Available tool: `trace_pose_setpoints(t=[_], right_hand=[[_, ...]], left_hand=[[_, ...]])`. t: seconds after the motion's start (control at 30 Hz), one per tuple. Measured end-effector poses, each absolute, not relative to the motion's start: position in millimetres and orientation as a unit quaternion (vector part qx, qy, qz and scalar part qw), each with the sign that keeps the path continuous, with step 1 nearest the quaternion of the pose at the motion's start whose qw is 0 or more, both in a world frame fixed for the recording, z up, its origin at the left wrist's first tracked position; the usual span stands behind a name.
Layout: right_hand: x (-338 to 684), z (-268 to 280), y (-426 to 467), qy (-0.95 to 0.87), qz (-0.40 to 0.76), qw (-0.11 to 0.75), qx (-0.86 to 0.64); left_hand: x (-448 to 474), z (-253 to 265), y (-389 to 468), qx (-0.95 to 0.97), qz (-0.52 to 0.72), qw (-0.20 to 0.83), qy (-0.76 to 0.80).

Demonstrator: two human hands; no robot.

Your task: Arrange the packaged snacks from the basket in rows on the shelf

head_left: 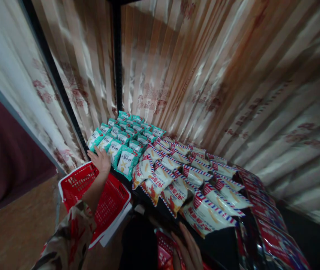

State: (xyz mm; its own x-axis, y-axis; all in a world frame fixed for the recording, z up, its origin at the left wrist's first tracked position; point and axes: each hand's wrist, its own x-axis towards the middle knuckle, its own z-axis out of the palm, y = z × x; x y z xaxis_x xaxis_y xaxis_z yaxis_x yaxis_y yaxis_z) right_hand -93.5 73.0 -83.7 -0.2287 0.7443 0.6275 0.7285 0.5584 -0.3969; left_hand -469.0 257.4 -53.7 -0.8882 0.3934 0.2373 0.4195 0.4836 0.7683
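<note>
Teal packets [123, 138]: set in rows at the far left corner of the shelf [222, 247], beyond the left hand and up to its right; front ones leaned back, long axis pointed roughly away from the body.
Left hand [101, 159]: clearly the nearer; held just in front of the row's left end, fingers spread, nothing seen grasped; whether a packet is touched cannot be told.
Right hand [187, 249]: well apart from the teal packets, placed low beside a second red basket [166, 245]; fingers extended, any grip on it cannot be told.
Red basket [111, 210]: seen below the left forearm, just in front of the teal row.
Striped packets [196, 174]: lined up right of the teal ones, nearer the right hand.
</note>
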Motion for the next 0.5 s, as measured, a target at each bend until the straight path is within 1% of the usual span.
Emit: trace_pose_setpoints(t=[0.17, 0.27, 0.37, 0.43, 0.5], right_hand=[[-95.8, -77.8, 73.8, -0.796, 0.023, 0.393, -0.460], [-92.6, -78.3, 77.8, -0.815, 0.007, 0.382, -0.435], [-91.7, -78.2, 78.7, -0.827, -0.008, 0.378, -0.416], [-93.7, -77.6, 76.1, -0.814, 0.004, 0.387, -0.433], [-96.2, -76.9, 72.5, -0.795, 0.025, 0.398, -0.457]], left_hand=[[-440.2, -61.5, 252.5, -0.293, -0.418, -0.008, -0.860], [-433.7, -60.1, 256.8, -0.292, -0.400, 0.005, -0.869], [-435.6, -55.4, 255.7, -0.279, -0.407, 0.010, -0.870], [-435.7, -53.3, 249.8, -0.269, -0.422, 0.014, -0.866], [-430.0, -54.1, 240.8, -0.287, -0.438, 0.040, -0.851]])
